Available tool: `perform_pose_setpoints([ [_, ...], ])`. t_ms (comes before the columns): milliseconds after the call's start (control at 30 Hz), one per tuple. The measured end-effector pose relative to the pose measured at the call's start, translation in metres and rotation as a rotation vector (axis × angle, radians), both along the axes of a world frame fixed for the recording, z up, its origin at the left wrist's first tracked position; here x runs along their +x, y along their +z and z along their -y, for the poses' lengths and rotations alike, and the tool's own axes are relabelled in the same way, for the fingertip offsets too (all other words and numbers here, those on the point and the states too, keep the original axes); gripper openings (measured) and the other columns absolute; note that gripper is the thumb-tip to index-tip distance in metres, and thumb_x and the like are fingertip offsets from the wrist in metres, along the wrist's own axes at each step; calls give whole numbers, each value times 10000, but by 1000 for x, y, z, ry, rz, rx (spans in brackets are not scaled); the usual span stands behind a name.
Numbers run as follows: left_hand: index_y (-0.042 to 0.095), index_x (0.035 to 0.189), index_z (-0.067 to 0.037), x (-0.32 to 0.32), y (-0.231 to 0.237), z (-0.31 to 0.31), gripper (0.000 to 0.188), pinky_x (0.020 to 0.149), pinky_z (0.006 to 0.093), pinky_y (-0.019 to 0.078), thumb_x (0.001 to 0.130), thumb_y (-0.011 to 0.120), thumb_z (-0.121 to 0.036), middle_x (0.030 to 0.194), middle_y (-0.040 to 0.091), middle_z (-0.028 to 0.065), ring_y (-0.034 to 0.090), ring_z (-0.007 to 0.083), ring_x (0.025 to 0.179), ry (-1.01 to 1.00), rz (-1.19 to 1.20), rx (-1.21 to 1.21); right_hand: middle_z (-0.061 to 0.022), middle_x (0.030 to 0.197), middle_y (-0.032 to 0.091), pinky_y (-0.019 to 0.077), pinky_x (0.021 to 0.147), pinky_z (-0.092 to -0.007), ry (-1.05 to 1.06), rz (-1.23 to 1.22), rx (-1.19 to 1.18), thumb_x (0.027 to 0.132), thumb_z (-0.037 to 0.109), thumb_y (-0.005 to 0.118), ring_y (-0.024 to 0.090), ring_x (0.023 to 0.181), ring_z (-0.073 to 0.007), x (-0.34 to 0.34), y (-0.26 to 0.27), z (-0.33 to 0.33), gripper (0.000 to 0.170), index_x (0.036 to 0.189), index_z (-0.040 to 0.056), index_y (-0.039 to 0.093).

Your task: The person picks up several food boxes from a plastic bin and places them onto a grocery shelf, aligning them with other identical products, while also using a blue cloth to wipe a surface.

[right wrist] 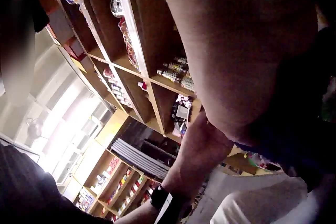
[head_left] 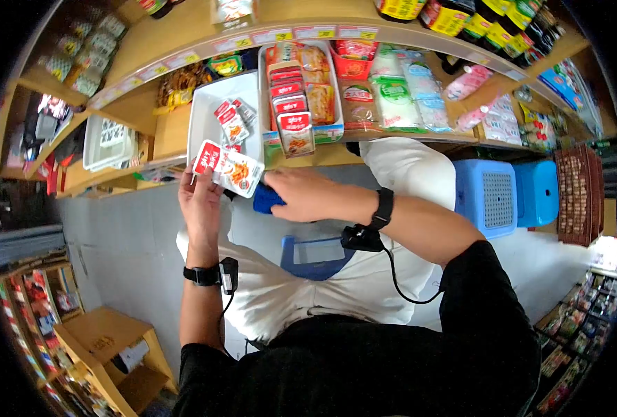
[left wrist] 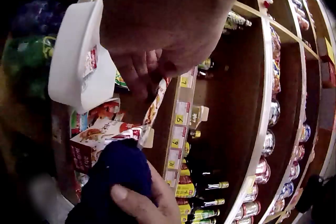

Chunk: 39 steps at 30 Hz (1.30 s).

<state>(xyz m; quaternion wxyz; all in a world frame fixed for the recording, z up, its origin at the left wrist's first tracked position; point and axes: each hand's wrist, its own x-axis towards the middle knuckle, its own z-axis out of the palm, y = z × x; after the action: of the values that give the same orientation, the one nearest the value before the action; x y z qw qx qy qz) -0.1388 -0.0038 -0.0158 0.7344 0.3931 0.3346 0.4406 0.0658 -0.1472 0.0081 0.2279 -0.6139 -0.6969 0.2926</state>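
Note:
My left hand pinches a red and white food packet by its left edge, with pictured food on its front. In my right hand is a bunched dark blue cloth, close by the packet's lower right corner. The left wrist view shows the cloth gripped under the thumb, against the packet's near end. Behind the packet, a white plastic bin on the shelf holds several similar packets. In the right wrist view the forearm hides most of the cloth.
Right of the bin, a tray holds a row of red and white packets. Beyond it lie bags of white powder. Bottles stand on the upper shelf. Blue plastic stools are at the right, and a wooden stand is lower left.

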Motion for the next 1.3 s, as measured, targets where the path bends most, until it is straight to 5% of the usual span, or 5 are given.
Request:
perform_pose_setpoints([
  [467, 662, 1133, -59, -18, -24, 37, 120, 713, 253, 553, 1032, 604, -87, 1068, 729, 50, 696, 121, 900, -21, -91, -129, -251, 1000, 697, 549, 820, -497, -367, -363, 212, 872, 326, 746, 700, 929, -434, 4, 4, -11, 506, 1202, 11, 526],
  [733, 588, 1342, -15, 17, 4, 73, 363, 819, 276, 580, 984, 593, 44, 1142, 732, 70, 692, 113, 976, -269, -155, 42, -187, 1120, 642, 536, 858, -421, -364, -248, 355, 845, 176, 777, 656, 1018, -374, 1, 9, -10, 435, 1198, -13, 608],
  [800, 631, 1285, -45, 24, 16, 78, 328, 632, 188, 475, 972, 599, 47, 1067, 734, 3, 646, 42, 837, -244, -178, 17, -177, 1086, 627, 533, 840, -429, -354, -198, 405, 829, 164, 775, 644, 1004, -372, 2, 7, -10, 433, 1194, -12, 624],
  [933, 635, 1283, -19, 28, 3, 75, 313, 839, 248, 533, 982, 587, 52, 1127, 728, 53, 678, 100, 960, -331, -270, 93, -149, 1079, 639, 553, 815, -452, -334, -151, 514, 823, 225, 763, 666, 944, -364, 2, 5, -23, 403, 1169, 41, 668],
  [1300, 652, 1204, -82, 33, -4, 88, 308, 693, 202, 495, 940, 611, 71, 1091, 719, -12, 654, 56, 903, -366, -93, -72, -88, 1017, 633, 563, 750, -430, -212, -38, 389, 780, 233, 760, 679, 901, -303, 0, 15, -7, 385, 1130, 80, 716],
])
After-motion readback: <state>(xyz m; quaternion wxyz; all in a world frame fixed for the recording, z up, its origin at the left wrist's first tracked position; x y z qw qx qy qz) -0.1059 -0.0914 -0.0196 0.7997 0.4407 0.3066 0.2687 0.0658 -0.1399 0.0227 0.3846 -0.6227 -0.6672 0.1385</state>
